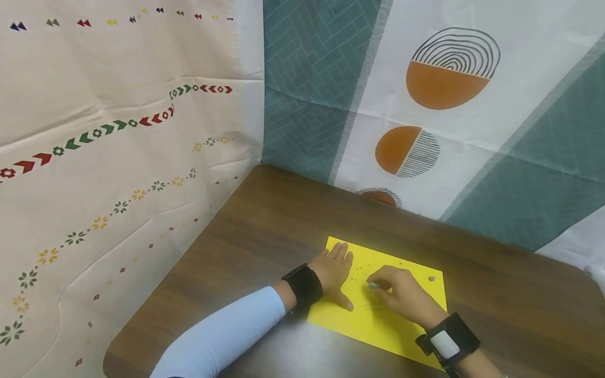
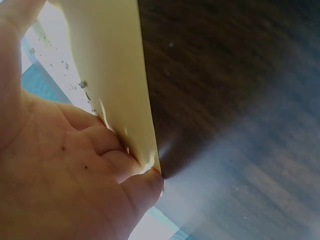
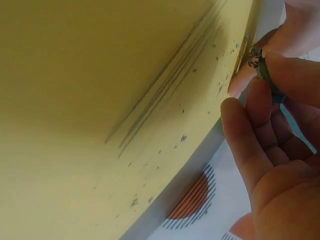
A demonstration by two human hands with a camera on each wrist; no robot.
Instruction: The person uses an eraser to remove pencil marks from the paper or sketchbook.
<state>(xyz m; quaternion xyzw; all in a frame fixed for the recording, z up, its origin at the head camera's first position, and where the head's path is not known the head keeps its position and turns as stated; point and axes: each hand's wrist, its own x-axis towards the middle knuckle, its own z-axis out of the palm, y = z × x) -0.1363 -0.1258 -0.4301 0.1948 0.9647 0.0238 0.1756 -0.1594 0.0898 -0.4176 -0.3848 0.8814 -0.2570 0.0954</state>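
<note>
A sheet of yellow paper (image 1: pixel 347 325) lies on the brown table, with several grey pencil lines (image 3: pixel 162 85) and scattered dark crumbs (image 3: pixel 183 138) on it. My left hand (image 1: pixel 333 275) rests on the paper's left part, fingers straight and spread, thumb apart. Above the middle of the sheet, my right hand (image 1: pixel 406 294) pinches a small, worn eraser (image 3: pixel 270 80) between thumb and fingers. Curled dark shavings cling to the eraser's end, which is close to the pencil lines in the head view. Much of the eraser is hidden by the fingers.
A small grey lump (image 1: pixel 431 278) sits near the paper's far right corner. The wooden table (image 1: pixel 227 262) runs back to a patterned teal and white cloth (image 1: pixel 326 94). A cream cloth (image 1: pixel 118 199) with printed motifs hangs along the left side.
</note>
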